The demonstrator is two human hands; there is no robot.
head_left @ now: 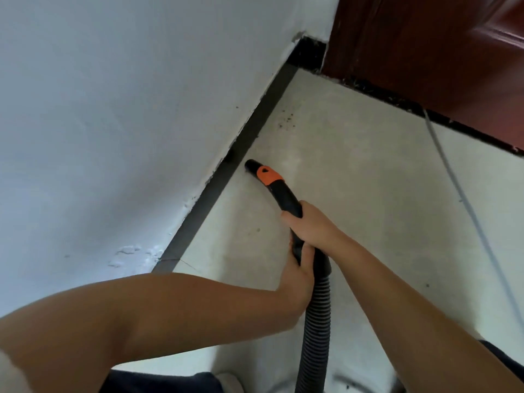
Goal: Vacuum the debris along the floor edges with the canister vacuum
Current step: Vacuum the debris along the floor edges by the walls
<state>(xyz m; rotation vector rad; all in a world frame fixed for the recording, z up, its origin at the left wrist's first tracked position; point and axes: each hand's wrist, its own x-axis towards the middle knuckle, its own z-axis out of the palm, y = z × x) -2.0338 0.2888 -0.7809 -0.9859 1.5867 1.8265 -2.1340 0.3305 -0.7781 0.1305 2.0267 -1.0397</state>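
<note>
Wall (119, 114): white painted plaster fills the left side; the paint is chipped and flaking low down near the floor's left edge.
Skirting strip (226, 177): a dark band runs along the foot of the wall, from the bottom left up to the far corner by the door.
My left hand (297, 275): curled around the black vacuum handle from below, fingers wrapped tight, just behind my right hand.
Nozzle (252, 166): the black tip rests low at the floor's left edge, just beside the skirting strip; whether it touches the tile I cannot tell.
Orange collar (268, 176): a bright orange sleeve sits right behind the nozzle; I can read no brand, label or writing on it.
Debris (286, 120): dark specks lie scattered on the floor near the far left corner, well ahead of the nozzle; more grit lines the floor edge under the door.
My right hand (310, 225): clamped around the handle (286, 199) from above, thumb pressed along the tube.
Hose (319, 321): black and ribbed, it drops from the handle between my forearms toward the bottom edge.
Floor (368, 194): pale tile, lightly smudged.
Cord (453, 188): a thin grey line crosses the floor on the right.
Door (439, 52): reddish-brown wood, top right.
</note>
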